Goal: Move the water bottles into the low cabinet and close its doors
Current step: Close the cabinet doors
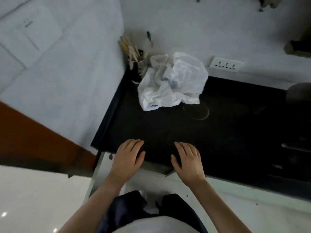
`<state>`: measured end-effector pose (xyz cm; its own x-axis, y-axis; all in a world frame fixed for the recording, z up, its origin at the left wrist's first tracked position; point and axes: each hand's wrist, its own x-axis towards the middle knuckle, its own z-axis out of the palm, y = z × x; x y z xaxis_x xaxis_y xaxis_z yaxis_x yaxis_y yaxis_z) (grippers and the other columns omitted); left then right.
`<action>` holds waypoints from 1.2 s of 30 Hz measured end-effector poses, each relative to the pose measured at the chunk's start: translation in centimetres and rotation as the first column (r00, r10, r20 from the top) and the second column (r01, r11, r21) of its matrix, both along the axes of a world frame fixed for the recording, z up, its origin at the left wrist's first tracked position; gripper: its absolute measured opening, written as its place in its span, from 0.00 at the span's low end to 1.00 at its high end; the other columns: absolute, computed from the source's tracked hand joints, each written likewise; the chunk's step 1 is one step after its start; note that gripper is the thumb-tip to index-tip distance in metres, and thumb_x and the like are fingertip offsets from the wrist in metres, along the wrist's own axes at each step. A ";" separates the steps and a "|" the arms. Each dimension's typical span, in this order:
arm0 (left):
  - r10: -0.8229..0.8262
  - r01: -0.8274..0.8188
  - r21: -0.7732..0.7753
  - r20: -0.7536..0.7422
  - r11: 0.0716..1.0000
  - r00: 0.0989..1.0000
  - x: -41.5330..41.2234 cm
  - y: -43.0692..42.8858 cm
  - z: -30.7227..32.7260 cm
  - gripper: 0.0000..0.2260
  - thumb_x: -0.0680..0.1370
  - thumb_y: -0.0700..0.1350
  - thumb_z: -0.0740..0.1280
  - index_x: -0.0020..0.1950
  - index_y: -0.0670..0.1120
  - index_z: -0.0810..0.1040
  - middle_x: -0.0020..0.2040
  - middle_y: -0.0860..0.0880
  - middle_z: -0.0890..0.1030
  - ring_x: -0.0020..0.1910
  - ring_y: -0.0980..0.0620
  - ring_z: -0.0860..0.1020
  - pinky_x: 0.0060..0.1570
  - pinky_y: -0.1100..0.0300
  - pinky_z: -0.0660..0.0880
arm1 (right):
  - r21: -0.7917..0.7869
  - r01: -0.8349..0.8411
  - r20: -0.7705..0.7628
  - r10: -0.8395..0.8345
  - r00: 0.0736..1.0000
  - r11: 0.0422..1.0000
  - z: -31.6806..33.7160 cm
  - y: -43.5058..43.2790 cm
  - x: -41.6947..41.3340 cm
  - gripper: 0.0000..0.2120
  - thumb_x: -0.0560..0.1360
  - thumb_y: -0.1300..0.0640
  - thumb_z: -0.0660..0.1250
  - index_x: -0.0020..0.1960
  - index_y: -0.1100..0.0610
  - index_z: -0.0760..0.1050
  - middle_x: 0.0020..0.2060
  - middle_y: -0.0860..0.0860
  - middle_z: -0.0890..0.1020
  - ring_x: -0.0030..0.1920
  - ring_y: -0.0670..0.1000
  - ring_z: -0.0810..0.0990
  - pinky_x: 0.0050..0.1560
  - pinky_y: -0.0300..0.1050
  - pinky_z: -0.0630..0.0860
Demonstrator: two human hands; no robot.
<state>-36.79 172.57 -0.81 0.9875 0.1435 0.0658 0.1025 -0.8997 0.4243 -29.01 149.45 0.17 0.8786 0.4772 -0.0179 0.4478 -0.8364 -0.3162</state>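
Resting on bench [168, 130]: left grip [127, 158] and right grip [188, 162], palms down at the front edge of the black top, side by side but apart.
Left grip: laid flat, fingers straight and close together, thumb out to the side; it has hold of nothing.
Right grip: the same (a mirror of the other), flat and spread wide, with nothing in it.
Bottles: from where I stand I cannot tell where they are.
Cabinet [244, 189]: its pale front runs just below the bench edge, under the wrists; doors open or closed, I cannot tell.
Bag [171, 83]: crumpled white plastic at the back of the bench, against the wall [185, 31].
Holder [138, 69]: dark cup in the back corner, just left of the bag, with wooden sticks [129, 47] standing in it.
Socket [226, 64]: white, on the wall to the right of the bag.
Ring [201, 113]: a faint mark on the bench just in front of the bag.
Trousers [127, 209]: dark, between the forearms.
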 end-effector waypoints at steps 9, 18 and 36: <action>0.545 -0.549 -0.004 -0.118 0.836 0.830 -11.2 -3.2 0.1 0.25 0.81 0.57 0.52 0.70 0.45 0.74 0.67 0.47 0.77 0.67 0.45 0.73 0.67 0.50 0.69 | 0.058 -0.553 -0.018 0.554 0.832 0.831 -1.9 4.0 -0.6 0.25 0.77 0.46 0.57 0.67 0.58 0.76 0.61 0.55 0.79 0.62 0.57 0.77 0.64 0.58 0.74; 0.795 -0.797 0.026 -0.110 0.603 0.597 -17.3 -0.8 -1.9 0.27 0.80 0.58 0.57 0.77 0.48 0.62 0.75 0.46 0.68 0.73 0.44 0.65 0.72 0.45 0.64 | 0.096 -0.602 -0.050 0.608 0.792 0.793 -4.5 7.6 -0.7 0.27 0.80 0.45 0.52 0.72 0.57 0.70 0.69 0.56 0.74 0.71 0.58 0.68 0.71 0.56 0.67; 0.788 -0.868 -0.059 -0.392 0.493 0.474 -19.5 0.5 -11.0 0.18 0.82 0.46 0.62 0.71 0.47 0.68 0.61 0.42 0.78 0.56 0.41 0.76 0.52 0.51 0.72 | 0.043 -0.532 -0.043 0.533 0.845 0.846 -11.7 6.4 1.5 0.21 0.82 0.57 0.59 0.75 0.57 0.66 0.74 0.55 0.68 0.76 0.58 0.59 0.73 0.62 0.61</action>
<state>-56.33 173.03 -11.79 0.3534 0.8732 -0.3356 0.8919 -0.2062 0.4025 -27.53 155.89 -11.52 0.4875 0.8724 -0.0355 0.8042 -0.4645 -0.3709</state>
